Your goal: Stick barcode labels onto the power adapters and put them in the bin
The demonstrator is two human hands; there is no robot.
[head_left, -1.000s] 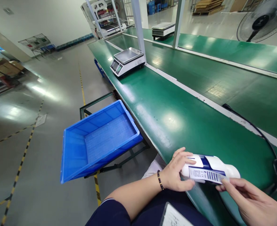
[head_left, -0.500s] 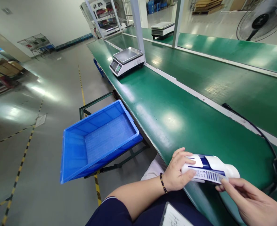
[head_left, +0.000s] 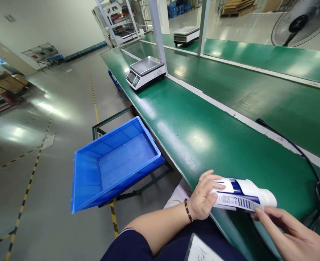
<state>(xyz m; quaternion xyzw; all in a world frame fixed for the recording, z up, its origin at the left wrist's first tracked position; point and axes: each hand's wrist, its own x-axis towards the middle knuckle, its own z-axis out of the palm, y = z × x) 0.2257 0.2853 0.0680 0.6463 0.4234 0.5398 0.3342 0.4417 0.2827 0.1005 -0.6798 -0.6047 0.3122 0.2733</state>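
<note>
A white, bottle-shaped item with dark blue bands lies on its side over the near edge of the green work surface. My left hand is wrapped round its left end, the thumb on the near side. Along that near side runs a white label strip with a printed code, a CE mark and blue bars. Between thumb and finger, my right hand pinches the strip's right end, below the item's rounded white tip. Whether the strip is fully stuck down I cannot tell.
A blue plastic bin stands on a dark metal frame left of the green bench. A weighing scale sits farther along. To the right, a black cable crosses the bench into a coil. A metal post rises behind the scale.
My left thumb has drawn back a little to the left, showing more of the label's printed code. My right hand keeps its pinch. The view has shifted slightly.
</note>
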